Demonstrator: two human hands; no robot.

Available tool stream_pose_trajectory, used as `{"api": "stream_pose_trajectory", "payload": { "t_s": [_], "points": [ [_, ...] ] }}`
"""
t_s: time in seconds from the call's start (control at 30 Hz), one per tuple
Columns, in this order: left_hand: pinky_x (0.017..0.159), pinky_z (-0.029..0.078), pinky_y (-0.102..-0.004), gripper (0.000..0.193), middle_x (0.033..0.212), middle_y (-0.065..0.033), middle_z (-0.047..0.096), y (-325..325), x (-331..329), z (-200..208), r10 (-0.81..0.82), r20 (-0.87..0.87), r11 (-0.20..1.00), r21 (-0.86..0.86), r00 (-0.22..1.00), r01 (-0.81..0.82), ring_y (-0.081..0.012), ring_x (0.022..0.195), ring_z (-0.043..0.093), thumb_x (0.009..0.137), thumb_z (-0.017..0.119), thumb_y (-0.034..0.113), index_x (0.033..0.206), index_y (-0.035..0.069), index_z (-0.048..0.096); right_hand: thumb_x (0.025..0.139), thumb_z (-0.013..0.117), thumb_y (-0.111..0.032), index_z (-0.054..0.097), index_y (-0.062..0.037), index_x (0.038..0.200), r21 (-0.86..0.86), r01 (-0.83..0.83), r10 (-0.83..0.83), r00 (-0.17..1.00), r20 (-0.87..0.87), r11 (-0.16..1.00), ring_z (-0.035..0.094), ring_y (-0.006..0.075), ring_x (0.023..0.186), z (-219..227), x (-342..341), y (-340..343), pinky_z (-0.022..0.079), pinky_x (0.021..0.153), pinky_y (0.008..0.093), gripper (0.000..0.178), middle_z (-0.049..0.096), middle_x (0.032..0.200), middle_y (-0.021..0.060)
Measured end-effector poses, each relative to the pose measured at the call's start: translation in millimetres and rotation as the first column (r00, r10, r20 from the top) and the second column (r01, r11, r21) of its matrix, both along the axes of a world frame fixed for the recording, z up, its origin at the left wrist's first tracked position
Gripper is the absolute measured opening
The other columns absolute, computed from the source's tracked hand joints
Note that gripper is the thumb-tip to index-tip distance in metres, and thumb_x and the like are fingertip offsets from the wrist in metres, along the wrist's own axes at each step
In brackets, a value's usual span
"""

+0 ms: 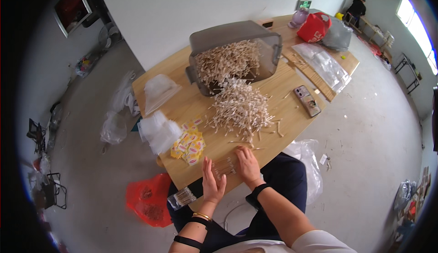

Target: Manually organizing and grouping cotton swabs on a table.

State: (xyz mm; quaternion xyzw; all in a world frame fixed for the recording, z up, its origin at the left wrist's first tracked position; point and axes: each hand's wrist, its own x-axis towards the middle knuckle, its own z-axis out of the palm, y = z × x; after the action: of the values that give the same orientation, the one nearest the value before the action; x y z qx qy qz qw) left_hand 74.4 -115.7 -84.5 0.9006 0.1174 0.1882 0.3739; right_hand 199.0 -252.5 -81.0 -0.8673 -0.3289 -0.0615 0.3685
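A neat row of cotton swabs (224, 167) lies on the table between my two hands, close to the near edge. My left hand (212, 185) stands at the row's left end, fingers stretched and thumb apart. At the right end rests my right hand (247, 166), its fingers extended and slightly bent beside the swabs. Beyond them spreads a loose heap of cotton swabs (241, 107), spilling from a grey plastic bin (212, 38) tipped on its side. A clear packet of swabs (181, 198) sits left of my left wrist, by the table's edge.
Small yellow-and-white cards (189, 142) and clear plastic bags (159, 132) lie at the table's left. A phone (307, 101) is on the right, with plastic sheets (324, 64) and a red bag (315, 27) farther back. A red plastic bag (148, 198) lies on the floor. Far off sits a person (357, 9).
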Motion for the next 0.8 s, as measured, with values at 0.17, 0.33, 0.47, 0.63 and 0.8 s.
{"api": "stream_pose_trajectory", "payload": {
  "t_s": [0.17, 0.33, 0.47, 0.63, 0.8],
  "points": [
    [0.122, 0.024, -0.0471, 0.073, 0.165, -0.0180, 0.020, 14.3, -20.3, 5.0, 0.262, 0.185, 0.655, -0.755, 0.947, -0.033, -0.0337, 0.149, 0.031, 0.103, 0.049, 0.042, 0.158, 0.004, 0.019, 0.080, 0.056, 0.002, 0.060, -0.0033, 0.110, 0.066, 0.014, -0.013, 1.000, -0.013, 0.998, 0.055, 0.0377, 0.117, -0.8, 0.9, 2.6, 0.047, 0.100, 0.0435, 0.031, 0.058, 0.120, 0.0170],
    [0.121, 0.029, -0.0477, 0.065, 0.158, -0.0147, 0.033, 18.5, -65.8, 27.9, 0.497, 0.085, 0.095, -0.995, 0.864, 0.043, -0.0407, 0.143, 0.039, 0.103, 0.047, 0.047, 0.153, 0.008, 0.031, 0.082, 0.055, 0.003, 0.060, -0.0034, 0.111, 0.063, 0.016, -0.014, 0.999, -0.030, 0.998, 0.055, 0.0381, 0.118, -1.6, -0.3, 5.9, 0.046, 0.100, 0.0441, 0.030, 0.058, 0.121, 0.0176],
    [0.122, 0.030, -0.0506, 0.068, 0.138, -0.0187, 0.053, 28.8, -83.2, 54.1, 0.531, 0.043, -0.385, -0.878, 0.847, 0.286, -0.0463, 0.139, 0.041, 0.099, 0.052, 0.058, 0.140, 0.004, 0.044, 0.092, 0.050, 0.002, 0.061, -0.0027, 0.110, 0.158, 0.058, -0.037, 0.991, -0.129, 0.986, 0.056, 0.0411, 0.116, 2.5, 1.6, 3.6, 0.046, 0.099, 0.0442, 0.022, 0.060, 0.119, 0.0197],
    [0.123, 0.027, -0.0544, 0.083, 0.135, -0.0292, 0.051, 30.5, -87.7, 100.1, 0.498, 0.114, -0.526, -0.749, 0.860, 0.403, -0.0504, 0.141, 0.035, 0.097, 0.049, 0.065, 0.151, 0.004, 0.030, 0.096, 0.054, -0.003, 0.064, -0.0008, 0.102, 0.249, -0.010, 0.053, 0.984, -0.169, 0.968, 0.061, 0.0341, 0.097, 39.3, -13.3, -6.6, 0.049, 0.082, 0.0390, 0.011, 0.061, 0.103, 0.0165],
    [0.123, 0.027, -0.0540, 0.089, 0.151, -0.0253, 0.040, 11.7, -79.5, 131.7, 0.439, 0.204, -0.517, -0.739, 0.875, 0.432, -0.0498, 0.144, 0.031, 0.097, 0.044, 0.069, 0.157, 0.008, 0.022, 0.105, 0.057, -0.034, 0.068, 0.0018, 0.098, 0.433, -0.225, 0.488, 0.362, -0.795, 0.873, 0.054, 0.0100, 0.069, 105.4, -80.2, 0.4, 0.045, 0.064, 0.0289, 0.039, 0.064, 0.075, 0.0043]
  ]
}}
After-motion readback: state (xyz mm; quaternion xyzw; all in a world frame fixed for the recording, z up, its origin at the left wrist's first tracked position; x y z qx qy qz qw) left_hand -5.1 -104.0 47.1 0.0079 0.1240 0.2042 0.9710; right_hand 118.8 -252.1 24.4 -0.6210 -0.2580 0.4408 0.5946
